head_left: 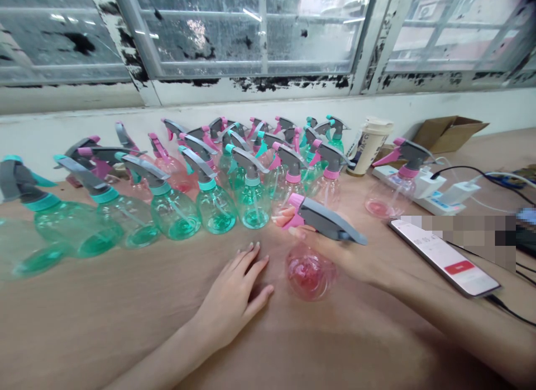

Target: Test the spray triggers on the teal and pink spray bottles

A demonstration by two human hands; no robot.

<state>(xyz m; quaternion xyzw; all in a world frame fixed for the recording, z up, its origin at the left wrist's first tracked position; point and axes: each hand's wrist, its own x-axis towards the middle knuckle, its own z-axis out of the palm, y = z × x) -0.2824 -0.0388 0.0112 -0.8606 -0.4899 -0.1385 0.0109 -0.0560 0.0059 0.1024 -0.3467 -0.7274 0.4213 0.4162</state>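
My right hand (335, 250) is wrapped round the neck of a pink spray bottle (310, 272), just under its grey trigger head (329, 219); the bottle stands on the wooden table (125, 323). My left hand (234, 292) lies flat on the table to the left of that bottle, fingers stretched out, holding nothing. Beyond both hands stands a crowd of several spray bottles: green ones (215, 203) at the left and front, pink ones (293, 177) further back.
A single pink spray bottle (391, 186) stands at the right beside a white power strip (431, 191). A phone (444, 256) on a cable lies at the right. A paper cup (371, 144) and a cardboard box (448, 130) sit by the window wall.
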